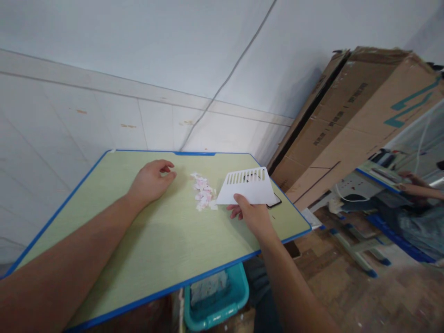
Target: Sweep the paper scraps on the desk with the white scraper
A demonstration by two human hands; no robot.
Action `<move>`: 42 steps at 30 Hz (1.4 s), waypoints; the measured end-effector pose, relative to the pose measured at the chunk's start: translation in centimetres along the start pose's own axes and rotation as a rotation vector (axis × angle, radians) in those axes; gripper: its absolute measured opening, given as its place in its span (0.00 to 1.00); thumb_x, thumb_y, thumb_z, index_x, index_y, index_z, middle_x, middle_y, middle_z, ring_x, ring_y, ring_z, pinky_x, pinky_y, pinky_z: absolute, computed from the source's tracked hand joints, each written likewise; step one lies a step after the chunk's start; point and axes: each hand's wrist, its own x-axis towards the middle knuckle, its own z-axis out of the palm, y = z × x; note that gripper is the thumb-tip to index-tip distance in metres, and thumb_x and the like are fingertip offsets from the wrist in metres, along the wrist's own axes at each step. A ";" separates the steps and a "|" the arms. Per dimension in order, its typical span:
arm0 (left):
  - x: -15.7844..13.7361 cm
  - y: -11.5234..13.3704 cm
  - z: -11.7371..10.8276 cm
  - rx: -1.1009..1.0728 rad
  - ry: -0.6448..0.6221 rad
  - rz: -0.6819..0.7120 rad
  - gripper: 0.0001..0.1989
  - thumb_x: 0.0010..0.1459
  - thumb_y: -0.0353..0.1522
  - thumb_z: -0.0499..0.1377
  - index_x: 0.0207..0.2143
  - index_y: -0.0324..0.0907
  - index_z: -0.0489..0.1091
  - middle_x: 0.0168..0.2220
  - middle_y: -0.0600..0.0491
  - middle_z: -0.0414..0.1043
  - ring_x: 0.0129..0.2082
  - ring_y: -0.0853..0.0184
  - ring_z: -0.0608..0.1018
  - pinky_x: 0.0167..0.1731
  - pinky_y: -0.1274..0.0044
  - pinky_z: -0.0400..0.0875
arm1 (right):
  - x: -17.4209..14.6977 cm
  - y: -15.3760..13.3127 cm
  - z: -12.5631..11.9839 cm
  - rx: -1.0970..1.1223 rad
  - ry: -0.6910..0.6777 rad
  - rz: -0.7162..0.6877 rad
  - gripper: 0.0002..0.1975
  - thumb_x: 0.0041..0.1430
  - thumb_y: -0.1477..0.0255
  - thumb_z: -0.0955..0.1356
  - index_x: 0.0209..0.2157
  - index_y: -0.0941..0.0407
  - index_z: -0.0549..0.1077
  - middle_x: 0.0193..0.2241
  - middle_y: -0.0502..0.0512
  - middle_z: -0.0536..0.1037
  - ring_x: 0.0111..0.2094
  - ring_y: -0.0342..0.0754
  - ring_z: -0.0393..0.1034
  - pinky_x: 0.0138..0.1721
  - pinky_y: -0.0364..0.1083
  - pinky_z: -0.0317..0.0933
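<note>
My right hand (248, 213) grips a white slotted panel (244, 190) by its near edge, thumb on top and fingers beneath. The panel is a flat trapezoid with a row of slots along its far side. It is tilted above the table, its left corner close to a pile of torn paper scraps (204, 190), white and pinkish. Left of the pile, my left hand (152, 180) is loosely curled, with a gap between thumb and fingers and nothing visible in it. A flat dark-edged object (275, 201) lies partly hidden behind the panel.
The pale green table (166, 240) has a blue rim and stands against a white wall. Below its near edge is a teal basin (215, 314) with pale contents. Large cardboard boxes (350, 115) lean at the right. Farther right, another person's arm (419, 187) rests over a desk.
</note>
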 end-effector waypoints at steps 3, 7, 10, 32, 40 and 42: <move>-0.2 -0.2 0.1 0.002 0.003 0.026 0.22 0.59 0.46 0.63 0.51 0.48 0.84 0.52 0.43 0.89 0.57 0.46 0.87 0.67 0.60 0.78 | 0.2 0.0 0.6 -0.021 0.001 -0.023 0.21 0.61 0.45 0.78 0.28 0.47 0.80 0.28 0.62 0.90 0.23 0.59 0.80 0.25 0.55 0.73; -0.2 -0.5 0.3 0.012 -0.010 0.030 0.23 0.60 0.46 0.62 0.52 0.47 0.85 0.52 0.42 0.89 0.54 0.46 0.87 0.65 0.58 0.79 | -0.6 0.2 -0.2 -0.009 0.015 -0.016 0.23 0.60 0.43 0.80 0.30 0.48 0.81 0.28 0.62 0.90 0.24 0.61 0.82 0.27 0.56 0.76; -0.1 -0.7 0.6 0.059 -0.030 0.045 0.24 0.61 0.46 0.62 0.54 0.47 0.85 0.54 0.41 0.89 0.57 0.45 0.87 0.66 0.58 0.79 | -1.7 0.2 -0.9 -0.013 0.026 -0.020 0.23 0.61 0.43 0.81 0.30 0.48 0.82 0.27 0.61 0.89 0.24 0.61 0.82 0.31 0.58 0.79; -0.9 -0.1 -0.3 0.422 -0.169 -0.014 0.37 0.72 0.50 0.56 0.74 0.40 0.78 0.79 0.33 0.75 0.78 0.38 0.75 0.77 0.51 0.66 | -5.8 -0.8 -1.3 -0.009 -0.096 -0.048 0.18 0.68 0.54 0.78 0.27 0.48 0.84 0.26 0.58 0.88 0.26 0.56 0.80 0.35 0.54 0.80; -1.2 0.2 0.0 0.468 -0.203 -0.023 0.36 0.76 0.48 0.52 0.76 0.43 0.76 0.82 0.37 0.73 0.81 0.40 0.73 0.78 0.50 0.66 | -5.7 -0.5 -1.9 -0.014 -0.144 -0.025 0.19 0.67 0.56 0.78 0.24 0.50 0.82 0.24 0.58 0.86 0.25 0.55 0.78 0.32 0.52 0.77; -1.3 0.5 0.0 0.492 -0.214 -0.034 0.36 0.77 0.48 0.51 0.77 0.43 0.76 0.82 0.38 0.72 0.81 0.42 0.73 0.78 0.52 0.67 | -5.9 -0.3 -1.8 0.017 -0.120 -0.030 0.19 0.68 0.56 0.78 0.26 0.51 0.83 0.25 0.57 0.87 0.25 0.54 0.78 0.33 0.51 0.77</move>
